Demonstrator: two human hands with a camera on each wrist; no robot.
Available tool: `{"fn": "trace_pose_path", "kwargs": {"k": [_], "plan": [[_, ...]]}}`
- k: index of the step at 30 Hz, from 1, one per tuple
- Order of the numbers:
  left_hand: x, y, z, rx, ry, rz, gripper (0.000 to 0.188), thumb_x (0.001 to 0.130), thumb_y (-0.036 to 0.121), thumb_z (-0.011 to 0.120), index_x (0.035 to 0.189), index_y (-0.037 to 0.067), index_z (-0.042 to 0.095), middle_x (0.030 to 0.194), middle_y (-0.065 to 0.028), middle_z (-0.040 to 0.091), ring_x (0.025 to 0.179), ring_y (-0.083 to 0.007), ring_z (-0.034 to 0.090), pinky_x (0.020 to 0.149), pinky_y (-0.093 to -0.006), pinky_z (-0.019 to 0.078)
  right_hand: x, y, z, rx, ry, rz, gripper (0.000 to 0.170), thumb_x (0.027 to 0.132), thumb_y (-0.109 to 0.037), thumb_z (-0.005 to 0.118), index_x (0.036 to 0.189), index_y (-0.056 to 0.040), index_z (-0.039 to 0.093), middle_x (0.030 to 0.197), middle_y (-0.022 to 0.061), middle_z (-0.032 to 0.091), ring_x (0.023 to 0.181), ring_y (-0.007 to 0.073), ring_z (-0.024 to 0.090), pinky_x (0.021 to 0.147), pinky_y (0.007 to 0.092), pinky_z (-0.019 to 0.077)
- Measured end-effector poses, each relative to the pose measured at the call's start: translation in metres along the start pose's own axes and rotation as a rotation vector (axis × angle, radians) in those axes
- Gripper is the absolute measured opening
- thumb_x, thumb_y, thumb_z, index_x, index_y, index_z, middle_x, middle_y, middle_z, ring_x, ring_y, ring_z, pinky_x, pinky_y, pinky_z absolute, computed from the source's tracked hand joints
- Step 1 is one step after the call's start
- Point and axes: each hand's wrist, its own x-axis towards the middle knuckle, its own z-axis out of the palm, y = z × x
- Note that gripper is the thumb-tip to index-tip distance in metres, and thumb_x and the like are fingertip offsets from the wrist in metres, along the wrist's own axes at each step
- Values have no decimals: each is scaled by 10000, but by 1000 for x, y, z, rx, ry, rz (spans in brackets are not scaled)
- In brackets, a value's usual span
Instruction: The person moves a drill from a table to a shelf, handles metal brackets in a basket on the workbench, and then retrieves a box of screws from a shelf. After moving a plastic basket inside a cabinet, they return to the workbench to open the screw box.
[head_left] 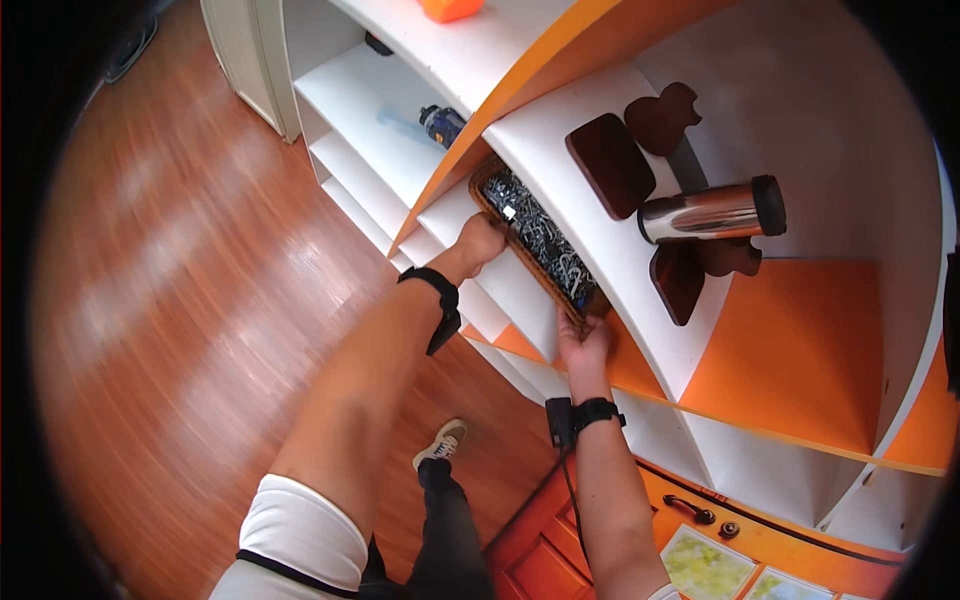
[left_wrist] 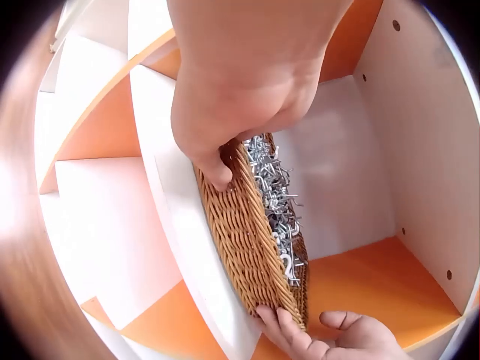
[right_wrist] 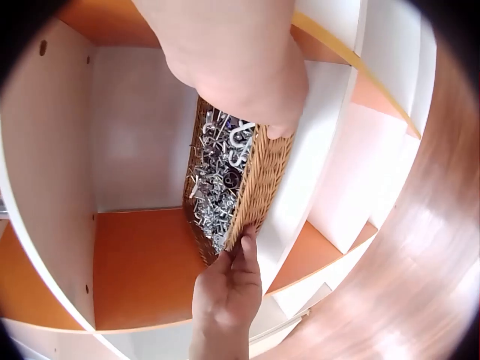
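A long wicker basket (head_left: 541, 272) is on a white shelf compartment, filled with a heap of small silvery metal hooks (head_left: 548, 232). My left hand (head_left: 482, 243) grips one end of it, the thumb (left_wrist: 218, 172) pressed on the woven front wall and the other fingers hidden in the left wrist view. At the opposite end my right hand (head_left: 584, 345) holds the corner, with fingertips (left_wrist: 271, 315) against the wicker. The basket's front (left_wrist: 238, 232) stands close to the curved shelf edge, between both hands.
On the upper shelf lie a steel tumbler (head_left: 705, 210) and several dark brown wooden pieces (head_left: 611, 165). A blue bottle-like object (head_left: 441, 126) lies on a neighbouring shelf. An orange divider (head_left: 545, 60) curves beside the basket. Wood-look floor (head_left: 200, 300) extends to the left.
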Motion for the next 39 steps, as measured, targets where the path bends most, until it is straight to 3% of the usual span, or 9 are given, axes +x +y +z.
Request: {"fn": "trace_pose_path", "kwargs": {"k": [4, 5, 8, 11, 15, 18, 25, 36, 39], "plan": [[-36, -23, -19, 184, 81, 144, 292, 929, 168, 428, 1091, -65, 500, 907, -126, 599, 742, -169, 588, 669, -273, 495, -2, -9, -1, -116, -16, 80, 350, 847, -45, 322, 1103, 175, 413, 1170, 315, 468, 1119, 442, 462, 953, 501, 432], [-69, -22, -30, 95, 30, 125, 299, 887, 215, 453, 959, -50, 572, 832, -199, 625, 756, -329, 600, 722, -388, 470, -6, -9, 0, -145, -15, 124, 332, 856, -44, 325, 1094, 166, 421, 1171, 318, 466, 1121, 436, 464, 956, 493, 433], [-165, -57, -68, 393, -8, 238, 283, 883, 194, 442, 855, -61, 561, 797, -236, 610, 745, -371, 596, 675, -415, 459, -52, -4, 3, -377, 30, 185, 279, 872, -51, 347, 1059, 127, 452, 1138, 314, 490, 1118, 427, 473, 968, 474, 430], [-268, -100, -97, 533, -37, 52, 216, 842, 151, 482, 805, -48, 557, 788, -270, 566, 755, -410, 562, 651, -456, 435, -109, 4, -39, -635, -208, 316, 204, 891, -73, 397, 1043, 4, 509, 1080, 188, 575, 1024, 296, 569, 878, 387, 493], [-378, -172, -115, 568, -74, -142, 184, 844, 153, 490, 849, -9, 578, 807, -247, 592, 795, -404, 578, 683, -448, 453, -204, 25, -115, -1026, -120, 584, 168, 896, -128, 468, 1027, -53, 543, 903, 41, 599, 851, 151, 598, 737, 279, 491], [-441, -194, -118, 614, -50, -282, 179, 843, 155, 492, 880, 8, 587, 825, -239, 604, 831, -399, 585, 714, -442, 466, -238, 26, -223, -1494, -285, 738, 153, 897, -144, 475, 1015, -81, 550, 874, 11, 584, 793, 112, 572, 706, 247, 469], [-516, -225, -75, 935, -9, -551, 207, 850, 185, 489, 913, 18, 594, 859, -236, 619, 845, -397, 590, 747, -468, 474, -258, -5, -337, -1674, -352, 1008, 134, 894, -159, 484, 970, -75, 557, 860, 3, 586, 748, 90, 550, 657, 232, 455], [-491, -329, 34, 1272, 25, -66, 153, 789, 143, 546, 902, 50, 591, 996, -151, 559, 1014, -345, 470, 881, -433, 386, -56, -37, -435, -1690, -240, 569, 178, 872, -150, 459, 958, -51, 579, 820, 23, 584, 710, 106, 549, 611, 249, 451], [-465, -350, 13, 950, -10, -125, 177, 728, 96, 549, 893, 37, 576, 1012, -161, 558, 1005, -350, 478, 882, -437, 383, 26, -21, -466, -1916, -258, 374, 223, 882, -150, 449, 1027, -38, 576, 832, 37, 581, 725, 119, 547, 637, 260, 454]]}}
